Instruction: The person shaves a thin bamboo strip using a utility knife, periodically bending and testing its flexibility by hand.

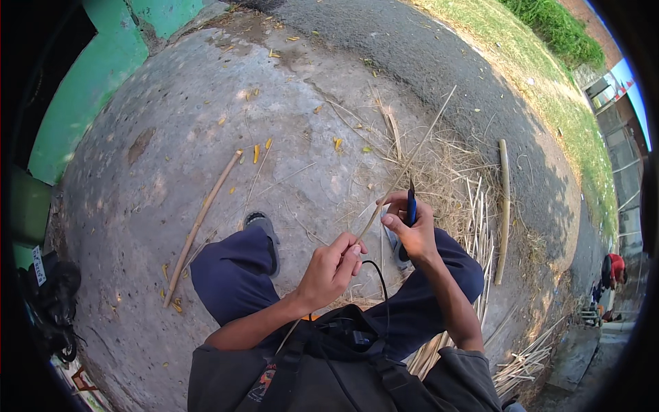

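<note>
A long, thin bamboo strip (429, 134) runs slantwise from near my lap out toward the far right. My left hand (331, 272) is closed around its lower part, fingers wrapped over it. Just to the right and farther out, my right hand (414, 230) grips a blue-handled knife (411, 208), its dark pointed blade aimed away from me. The right fingertips are close against the strip; whether they press on it is hard to tell. A thin tail of the strip shows below my left wrist.
Split strips (478, 223) and pale shavings (439, 175) lie by my right leg. One thick pole (503, 213) rests beyond them, another pole (202, 220) on the left. More strips (528, 360) are piled at lower right. A person in red (616, 269) is far off.
</note>
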